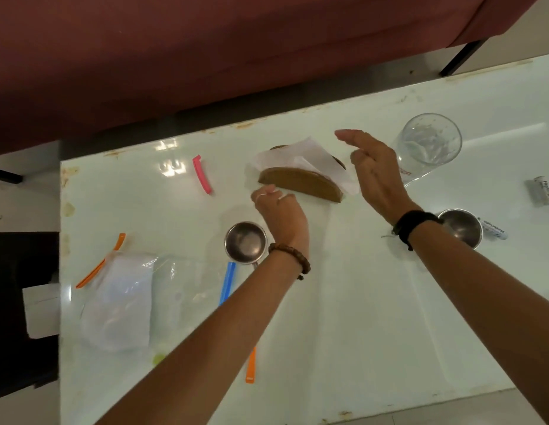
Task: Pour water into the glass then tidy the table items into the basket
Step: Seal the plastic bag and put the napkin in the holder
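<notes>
I hold my right hand [376,173] open and empty beside the napkin holder [301,179]; my left hand [279,213], fingers curled, touches its near-left end. The glass [428,144] stands far right.

A glossy white surface [343,317] fills the view, its far edge chipped and rust-stained. On it, near the far side, stands a brown wooden napkin holder [301,184] with white napkins [293,156] in it. To its right is a clear glass [428,144], and to its left a pink clip [202,174]. Nearer lie two steel cups [245,242] [462,227], one each side. Two small batteries [543,191] [494,230] lie at the right. On the left lies a clear plastic bag [120,299] with an orange clip [100,262] at its edge, a blue clip [227,282] just beside it, and another orange clip [251,365] closer in.
</notes>
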Demonstrator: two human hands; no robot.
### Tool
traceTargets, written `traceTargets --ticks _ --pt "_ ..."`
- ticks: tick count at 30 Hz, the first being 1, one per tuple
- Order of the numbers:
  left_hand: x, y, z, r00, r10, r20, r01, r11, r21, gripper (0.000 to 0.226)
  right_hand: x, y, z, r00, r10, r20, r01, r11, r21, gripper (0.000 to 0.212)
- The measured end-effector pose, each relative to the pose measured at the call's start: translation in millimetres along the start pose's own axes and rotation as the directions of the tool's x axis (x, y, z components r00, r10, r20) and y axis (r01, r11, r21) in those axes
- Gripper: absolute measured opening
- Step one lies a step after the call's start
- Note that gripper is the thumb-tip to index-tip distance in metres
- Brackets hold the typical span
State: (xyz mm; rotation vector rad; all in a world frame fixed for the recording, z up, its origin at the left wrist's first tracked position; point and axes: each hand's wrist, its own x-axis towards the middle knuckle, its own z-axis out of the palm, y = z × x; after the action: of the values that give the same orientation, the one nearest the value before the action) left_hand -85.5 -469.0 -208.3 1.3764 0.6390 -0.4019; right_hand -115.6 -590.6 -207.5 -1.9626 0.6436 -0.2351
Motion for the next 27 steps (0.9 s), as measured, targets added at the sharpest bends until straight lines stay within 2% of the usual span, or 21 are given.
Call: traceTargets --ticks 2,4,10,12,15,24,27 --pt "-8.6 -12.2 0.3 0.990 -0.080 0.120 0.073 0.996 0.058 0.034 3.8 4.1 0.5 0.984 0.095 0.150 -0.105 0.993 0.060 0.039" --pt "-10.4 -19.6 -0.4 0.971 -0.066 0.231 0.028 0.986 0.163 0.049 0.8 7.5 2.4 0.965 0.143 0.218 -0.168 0.981 0.096 0.037" --pt "-7.4 -21.6 -5.8 0.909 -0.028 0.416 -0.135 0.924 0.358 0.055 -31.7 1.8 4.0 0.978 0.132 0.162 -0.173 0.949 0.266 0.053" --pt "-6.4 -20.3 -6.7 0.884 -0.026 0.467 -0.189 0.893 0.408 0.058 -40.3 2.9 7.8 0.979 0.138 0.149 -0.178 0.937 0.301 0.051" --pt "-8.7 -19.0 -5.1 0.864 -0.002 0.503 -0.267 0.846 0.462 0.058 -50.8 5.9 8.8 0.978 0.154 0.140 -0.192 0.929 0.318 0.039" --pt "-17.8 -24.2 -10.7 0.853 0.027 0.522 -0.338 0.790 0.512 0.059 -61.4 14.0 5.0 0.968 0.151 0.198 -0.209 0.926 0.314 0.037" --pt "-17.3 -24.4 -10.4 0.853 0.045 0.521 -0.369 0.757 0.539 0.059 -62.2 15.0 2.5 0.958 0.165 0.232 -0.224 0.941 0.253 0.039"
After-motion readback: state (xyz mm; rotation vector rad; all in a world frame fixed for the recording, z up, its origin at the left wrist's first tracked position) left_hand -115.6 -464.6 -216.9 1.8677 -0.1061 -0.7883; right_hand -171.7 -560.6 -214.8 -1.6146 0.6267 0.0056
